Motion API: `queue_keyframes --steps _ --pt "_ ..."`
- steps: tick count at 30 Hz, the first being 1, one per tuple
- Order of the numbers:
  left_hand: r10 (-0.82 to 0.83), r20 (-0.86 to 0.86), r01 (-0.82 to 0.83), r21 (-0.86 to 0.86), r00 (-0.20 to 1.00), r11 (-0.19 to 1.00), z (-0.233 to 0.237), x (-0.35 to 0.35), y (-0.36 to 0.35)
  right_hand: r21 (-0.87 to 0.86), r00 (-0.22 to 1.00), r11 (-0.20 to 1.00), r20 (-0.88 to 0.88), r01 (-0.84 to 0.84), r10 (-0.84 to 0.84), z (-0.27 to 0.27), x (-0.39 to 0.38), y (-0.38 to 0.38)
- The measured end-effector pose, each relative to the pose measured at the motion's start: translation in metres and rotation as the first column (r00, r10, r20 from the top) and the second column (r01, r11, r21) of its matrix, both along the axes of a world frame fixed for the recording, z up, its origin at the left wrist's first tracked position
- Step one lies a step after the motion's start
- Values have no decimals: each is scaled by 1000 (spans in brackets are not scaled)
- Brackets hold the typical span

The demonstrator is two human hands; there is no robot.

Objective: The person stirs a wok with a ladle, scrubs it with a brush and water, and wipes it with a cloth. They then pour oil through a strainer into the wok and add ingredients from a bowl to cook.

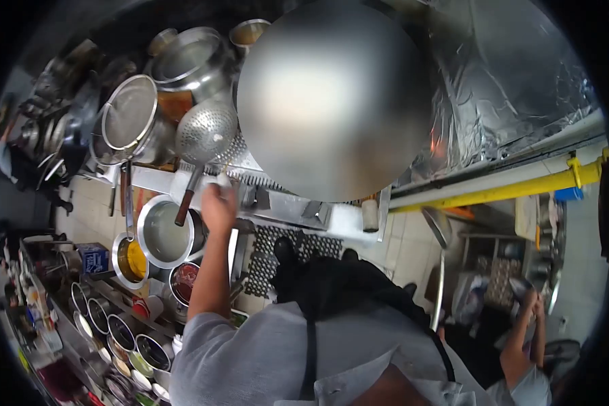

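Two hands: L hand [220, 206] was part-curled by the stove's [284, 205] front edge, just beside the skimmer [208, 132] handle; couldn't tell if it gripped anything. R hand [441, 333] was mostly hidden at the ladle [441, 284] handle's low end, openness & hold unclear; the ladle's bowl was up, off the stove's front edge. Skimmer lay near that edge w/ its handle sticking out past it, prob. for a quick grab. Sieve [130, 111] handle jutted likewise, toward the L corner. Big pan [166, 230] sat beyond the edge, below both, prob. to catch drips.
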State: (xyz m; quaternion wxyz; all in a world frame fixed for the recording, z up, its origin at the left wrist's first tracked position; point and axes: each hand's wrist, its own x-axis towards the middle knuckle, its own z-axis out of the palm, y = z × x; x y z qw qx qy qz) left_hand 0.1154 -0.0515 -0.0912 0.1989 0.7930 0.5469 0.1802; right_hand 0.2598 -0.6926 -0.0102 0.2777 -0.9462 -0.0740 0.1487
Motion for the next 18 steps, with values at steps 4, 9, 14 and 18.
queue_keyframes --steps 4,9,14,18 --pt "-758 146 741 -389 636 547 -75 -9 -118 -165 985 976 75 -141 155 18 -7 77" --pt "-923 154 925 -205 352 318 -222 59 -185 88 972 971 95 -224 215 37 14 219" --pt "-923 305 738 -674 233 -36 -184 103 -158 147 987 987 -135 -66 86 84 57 330" --pt "-329 700 733 -680 634 -32 -47 10 -63 178 989 973 3 -148 150 77 92 352"
